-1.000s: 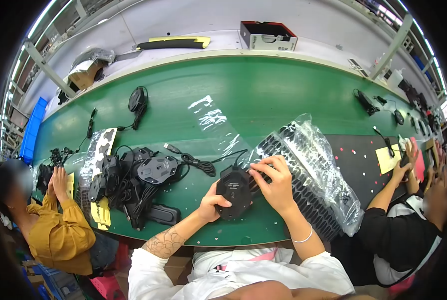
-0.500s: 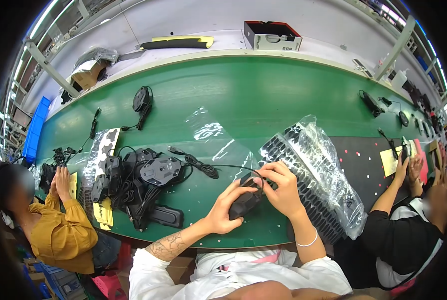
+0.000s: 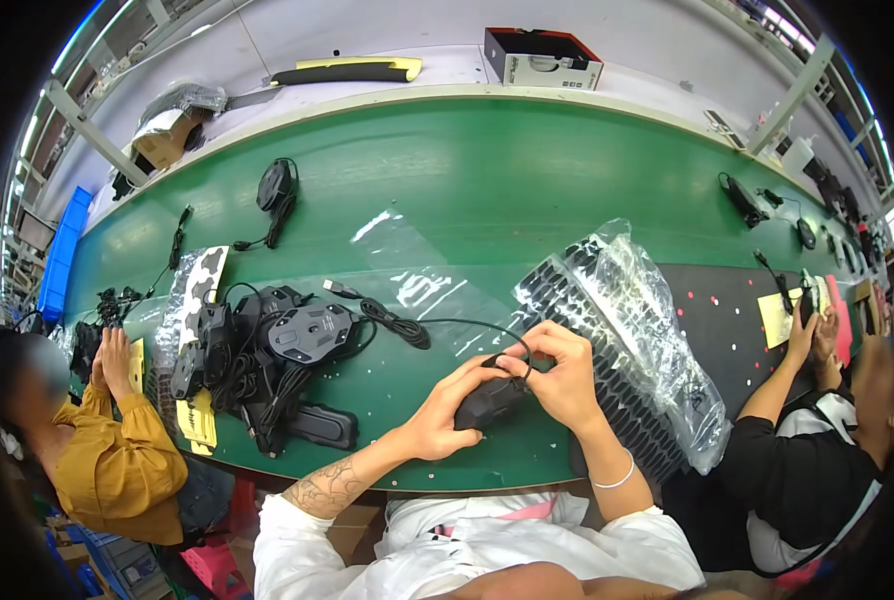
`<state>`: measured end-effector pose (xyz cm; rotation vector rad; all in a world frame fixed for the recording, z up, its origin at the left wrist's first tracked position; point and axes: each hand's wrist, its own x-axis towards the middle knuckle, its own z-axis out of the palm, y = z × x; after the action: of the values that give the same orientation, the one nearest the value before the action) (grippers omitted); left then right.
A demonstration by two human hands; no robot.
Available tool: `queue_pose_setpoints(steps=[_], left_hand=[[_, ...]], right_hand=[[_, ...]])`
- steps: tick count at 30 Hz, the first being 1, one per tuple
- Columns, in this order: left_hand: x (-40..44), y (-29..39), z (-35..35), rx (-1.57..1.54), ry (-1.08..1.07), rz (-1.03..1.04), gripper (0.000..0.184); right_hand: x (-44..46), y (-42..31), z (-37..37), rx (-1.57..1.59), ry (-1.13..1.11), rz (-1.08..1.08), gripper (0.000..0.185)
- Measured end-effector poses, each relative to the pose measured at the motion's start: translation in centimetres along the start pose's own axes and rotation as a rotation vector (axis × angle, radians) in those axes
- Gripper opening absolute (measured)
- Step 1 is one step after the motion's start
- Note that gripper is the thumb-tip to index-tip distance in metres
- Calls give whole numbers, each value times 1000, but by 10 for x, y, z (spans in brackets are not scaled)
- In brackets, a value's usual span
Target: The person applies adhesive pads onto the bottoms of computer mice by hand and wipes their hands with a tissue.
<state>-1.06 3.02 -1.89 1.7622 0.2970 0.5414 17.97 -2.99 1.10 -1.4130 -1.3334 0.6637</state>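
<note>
A black computer mouse (image 3: 491, 404) is held over the near edge of the green table. My left hand (image 3: 443, 418) wraps its left side, thumb below and fingers across the top. My right hand (image 3: 559, 368) pinches at the mouse's cable end, closed; the exact spot between its fingertips is hidden. The mouse's cable (image 3: 467, 322) arcs leftward to a tied bundle (image 3: 395, 322) with a USB plug. Several more black mice lie piled to the left, one showing its grey underside (image 3: 313, 332). Right of my hands lie keyboards in clear plastic (image 3: 622, 350).
A clear plastic bag (image 3: 417, 275) lies mid-table. Yellow slips (image 3: 197, 422) and a black oblong piece (image 3: 322, 426) sit near the pile. Co-workers sit left, in a mustard sleeve (image 3: 147, 435), and right, in black (image 3: 802, 470). An open box (image 3: 542, 58) stands on the back shelf.
The mouse has tilted slightly in my left hand, and my right fingertips have shifted a little over its cable end. The whole view has moved slightly.
</note>
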Motion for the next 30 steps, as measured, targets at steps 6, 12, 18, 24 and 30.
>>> queue_pose_setpoints(steps=[6, 12, 18, 24, 30], left_hand=[[-3, -2, 2, -226, 35, -121, 77], [-2, 3, 5, -416, 100, -215, 81], [1, -5, -1, -840, 126, -293, 80], [6, -2, -9, -1100, 330, -237, 71], [2, -3, -9, -1264, 485, -264, 59]], right_hand=[[1, 4, 5, 20, 21, 10, 6], [0, 4, 14, 143, 72, 63, 8], [1, -2, 14, 354, 143, 212, 5], [4, 1, 1, 502, 69, -11, 7], [-4, -6, 7, 290, -202, -73, 7]])
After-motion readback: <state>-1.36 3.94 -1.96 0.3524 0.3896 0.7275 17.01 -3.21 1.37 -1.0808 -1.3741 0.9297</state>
